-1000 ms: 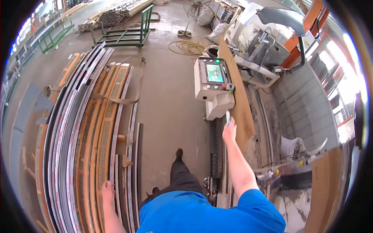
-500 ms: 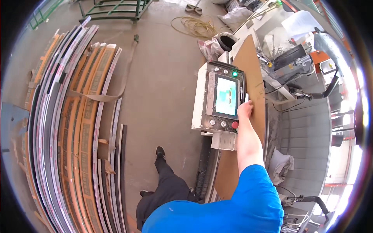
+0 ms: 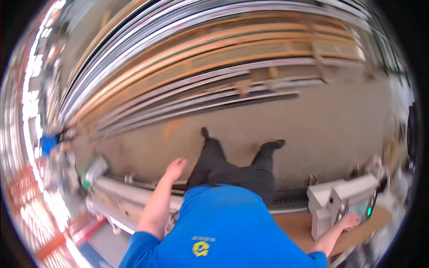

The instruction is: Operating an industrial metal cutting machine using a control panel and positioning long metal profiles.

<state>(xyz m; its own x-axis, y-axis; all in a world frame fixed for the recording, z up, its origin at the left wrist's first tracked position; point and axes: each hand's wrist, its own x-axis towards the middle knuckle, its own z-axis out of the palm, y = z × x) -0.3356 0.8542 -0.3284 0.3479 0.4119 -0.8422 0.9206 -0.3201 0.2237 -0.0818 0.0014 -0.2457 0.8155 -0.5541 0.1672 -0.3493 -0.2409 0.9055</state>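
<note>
while blur softens much of the view, a long pale machine bed can be made out at the lower left, running in toward the person's waist. above it, long silver-grey profiles and orange-brown wrapped bundles lie side by side on the floor, sweeping across the top from left to right, bent by the lens. the left hand hangs over the near side of the bed, well apart from the bundles, its fingers loosely bent and the grip slack and half spread. right of it come the dark trousers and the blue shirt, with a yellow emblem on the shirt. past the torso a brown board stretches rightward. a pale control box stands beside the board at the lower right. the right hand is at the lower edge of its screen, fingers drawn close together; whether they press or hold something cannot be told. just right of the screen, a green light glows.
</note>
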